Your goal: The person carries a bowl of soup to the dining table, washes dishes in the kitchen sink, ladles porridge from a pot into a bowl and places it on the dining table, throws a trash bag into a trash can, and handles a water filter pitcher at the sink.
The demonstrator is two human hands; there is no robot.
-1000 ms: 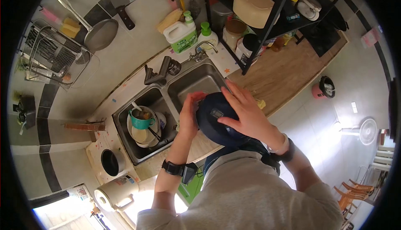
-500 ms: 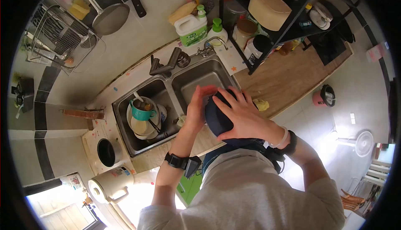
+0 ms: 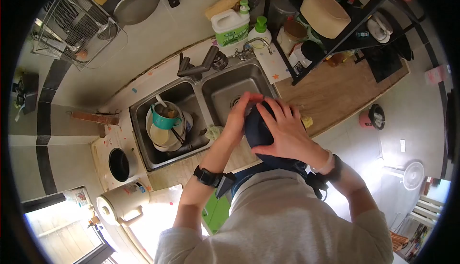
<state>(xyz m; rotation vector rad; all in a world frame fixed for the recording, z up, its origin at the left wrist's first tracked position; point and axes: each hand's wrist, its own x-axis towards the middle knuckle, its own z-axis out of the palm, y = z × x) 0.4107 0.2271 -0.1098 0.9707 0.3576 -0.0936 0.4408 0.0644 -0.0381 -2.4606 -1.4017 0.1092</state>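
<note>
A dark blue rounded object, perhaps a cap (image 3: 259,132), is between my two hands in front of the sink's near edge. My right hand (image 3: 286,132) lies over its top and right side with the fingers spread. On its left side is my left hand (image 3: 241,115), fingers bent and pointing up, partly hiding a clear edge there. The right basin (image 3: 223,91) is just beyond my hands. In the left basin (image 3: 191,108) stand stacked bowls (image 3: 157,137) with a teal cup (image 3: 165,120) on top.
A cloth (image 3: 213,132) hangs by the basin divider. Behind the sink are a faucet (image 3: 256,42) and detergent bottles (image 3: 231,26). A black shelf (image 3: 330,48) stands on the right counter. At left sit a black pot (image 3: 120,164) and a cream container (image 3: 122,201).
The view has shifted, and my hands with the dark blue object appear further right. My right hand's fingers have spread over the object, covering more of its top.
</note>
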